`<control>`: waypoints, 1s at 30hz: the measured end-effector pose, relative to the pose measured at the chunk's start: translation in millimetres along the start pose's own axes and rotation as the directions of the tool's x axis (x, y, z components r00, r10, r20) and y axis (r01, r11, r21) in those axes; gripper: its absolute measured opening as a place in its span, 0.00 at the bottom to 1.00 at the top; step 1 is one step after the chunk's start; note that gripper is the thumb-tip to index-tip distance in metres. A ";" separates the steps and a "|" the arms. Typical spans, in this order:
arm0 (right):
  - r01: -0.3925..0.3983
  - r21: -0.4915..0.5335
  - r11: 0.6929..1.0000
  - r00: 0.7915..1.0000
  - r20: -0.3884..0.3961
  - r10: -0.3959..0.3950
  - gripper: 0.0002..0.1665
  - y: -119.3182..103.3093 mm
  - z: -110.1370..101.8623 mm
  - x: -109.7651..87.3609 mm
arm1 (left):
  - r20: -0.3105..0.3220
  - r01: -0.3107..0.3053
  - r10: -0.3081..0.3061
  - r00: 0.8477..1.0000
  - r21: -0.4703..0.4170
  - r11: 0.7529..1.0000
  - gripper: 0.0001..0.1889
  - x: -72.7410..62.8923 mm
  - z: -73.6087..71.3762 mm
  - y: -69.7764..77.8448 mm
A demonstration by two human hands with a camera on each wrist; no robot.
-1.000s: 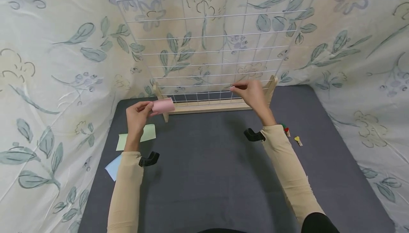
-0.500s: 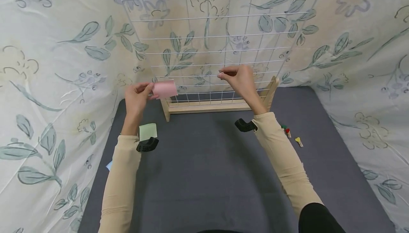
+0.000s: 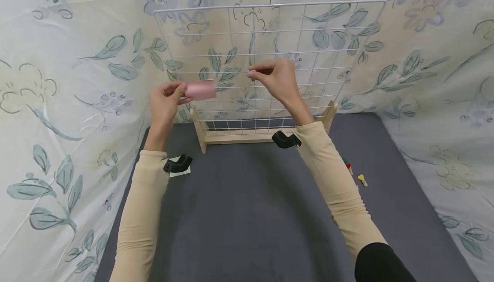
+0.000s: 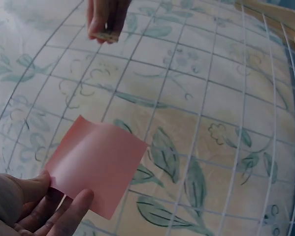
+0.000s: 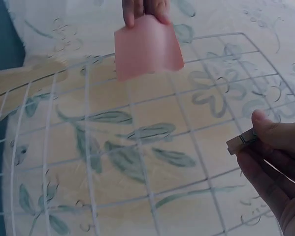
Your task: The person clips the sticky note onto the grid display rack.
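My left hand (image 3: 164,99) pinches a square pink paper note (image 3: 201,89) by its left edge, in front of the left part of a white wire grid (image 3: 270,5). The note bows slightly in the left wrist view. To the right, my right hand (image 3: 278,80) pinches a small wooden clothespin (image 5: 241,141) between thumb and fingers, its tip pointing toward the note. A gap lies between the clothespin and the paper. Both hands are raised in front of the grid, which stands upright in a wooden base (image 3: 235,138).
A pale green note (image 3: 180,172) lies on the dark table under my left wrist, partly covered. Right of my right forearm lie a clothespin with a yellow top (image 3: 362,180) and a red-topped one (image 3: 349,167). Flowered cloth surrounds the table.
Both hands have risen along the grid. My right hand has moved left, toward the pink note, with the clothespin. The blue note on the table is now hidden behind my left arm.
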State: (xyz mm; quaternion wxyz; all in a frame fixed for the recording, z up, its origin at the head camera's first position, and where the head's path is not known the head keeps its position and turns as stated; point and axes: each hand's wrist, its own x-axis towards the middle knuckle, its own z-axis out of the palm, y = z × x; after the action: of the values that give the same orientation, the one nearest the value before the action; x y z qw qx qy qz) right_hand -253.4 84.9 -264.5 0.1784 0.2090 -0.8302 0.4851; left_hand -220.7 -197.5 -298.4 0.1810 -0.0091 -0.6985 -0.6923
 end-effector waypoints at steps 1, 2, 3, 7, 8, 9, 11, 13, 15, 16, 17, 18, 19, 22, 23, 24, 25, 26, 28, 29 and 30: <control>-0.004 0.008 1.000 1.000 0.003 0.004 0.11 -3.2 1.1 3.1 | -0.004 -0.012 0.012 1.000 0.001 1.000 0.12 1.8 0.6 3.5; -0.004 0.017 1.000 1.000 0.003 0.004 0.11 -6.4 2.3 6.2 | -0.007 -0.025 0.025 1.000 0.001 1.000 0.11 3.5 1.2 6.9; -0.003 0.024 1.000 1.000 0.000 0.003 0.11 -9.2 3.7 9.1 | -0.009 -0.035 0.035 0.999 0.009 0.999 0.11 5.3 1.7 10.1; 0.003 0.037 0.999 1.000 -0.004 -0.003 0.10 -18.9 8.1 18.6 | -0.004 -0.014 0.013 1.000 -0.028 1.000 0.11 13.6 5.0 21.3; 0.009 0.040 0.999 1.000 -0.005 -0.008 0.10 -21.2 9.0 20.8 | -0.005 -0.005 0.005 1.000 -0.040 0.999 0.11 15.7 5.8 23.7; 0.015 0.045 0.999 1.000 -0.006 -0.015 0.10 -23.6 9.7 23.3 | -0.007 0.003 -0.004 1.000 -0.049 0.999 0.11 18.0 6.5 26.1; 0.023 0.049 0.999 1.000 -0.012 -0.022 0.10 -29.5 10.1 28.6 | -0.007 0.003 -0.003 1.000 -0.062 0.998 0.11 22.8 8.2 30.6; 0.036 0.044 0.998 0.999 -0.027 -0.034 0.09 -36.4 9.4 34.7 | -0.009 -0.003 0.003 1.000 -0.060 0.998 0.10 28.2 10.7 34.6; 0.048 0.029 0.998 0.998 -0.029 -0.047 0.09 -44.1 7.1 40.4 | -0.001 0.007 -0.007 1.000 -0.059 0.998 0.10 33.5 14.1 38.5; 0.058 0.017 0.998 0.998 -0.028 -0.057 0.09 -48.2 5.5 43.0 | 0.011 0.008 -0.007 1.000 -0.054 0.999 0.10 36.2 16.5 39.9; 0.075 0.006 0.997 0.997 -0.026 -0.075 0.09 -53.1 3.8 45.4 | 0.020 0.005 -0.004 1.000 -0.045 0.999 0.10 37.4 18.2 42.0; 0.093 -0.006 0.996 0.995 -0.023 -0.093 0.09 -58.3 2.1 47.8 | 0.026 0.000 0.001 1.000 -0.041 0.999 0.10 38.5 19.9 44.0; 0.109 -0.019 0.994 0.994 -0.016 -0.109 0.08 -63.9 0.5 50.2 | 0.032 -0.009 0.011 0.999 -0.041 0.999 0.10 39.2 21.5 46.2; 0.166 -0.055 0.985 0.986 -0.005 -0.167 0.09 -82.1 -3.5 58.8 | 0.042 -0.049 0.051 0.998 -0.057 0.997 0.11 41.0 24.0 53.1; 0.182 -0.061 0.981 0.983 -0.003 -0.182 0.09 -88.3 -4.1 62.4 | 0.036 -0.063 0.066 0.997 -0.068 0.996 0.10 41.3 24.0 55.8; 0.194 -0.069 0.979 0.981 -0.001 -0.195 0.09 -94.0 -4.4 66.1 | 0.029 -0.073 0.076 0.997 -0.083 0.994 0.10 41.9 23.9 58.6; 0.198 -0.070 0.978 0.980 0.002 -0.198 0.09 -99.4 -4.5 70.1 | 0.022 -0.070 0.073 0.997 -0.101 0.992 0.09 42.6 23.7 61.7; 0.204 -0.073 0.976 0.979 0.005 -0.204 0.10 -104.0 -4.3 73.9 | 0.017 -0.062 0.064 0.998 -0.117 0.991 0.09 43.6 23.3 64.6; 0.206 -0.072 0.976 0.978 0.013 -0.206 0.10 -111.2 -2.6 81.2 | 0.003 -0.051 0.052 0.999 -0.137 0.989 0.08 45.3 23.0 70.1; 0.215 -0.075 0.974 0.977 0.019 -0.214 0.10 -113.7 -1.4 84.6 | -0.003 -0.042 0.041 0.999 -0.149 0.988 0.08 46.2 22.9 72.8; 0.216 -0.073 0.974 0.976 0.024 -0.215 0.10 -115.9 0.0 87.7 | -0.011 -0.030 0.029 1.000 -0.165 0.986 0.08 47.1 22.6 75.4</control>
State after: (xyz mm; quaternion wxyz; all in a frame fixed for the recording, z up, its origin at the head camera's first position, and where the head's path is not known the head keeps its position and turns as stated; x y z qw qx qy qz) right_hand -267.6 18.4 -136.1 0.2311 0.2947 -0.8217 0.4295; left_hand -250.2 -183.7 -212.7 0.1927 -0.0316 -0.6379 -0.7450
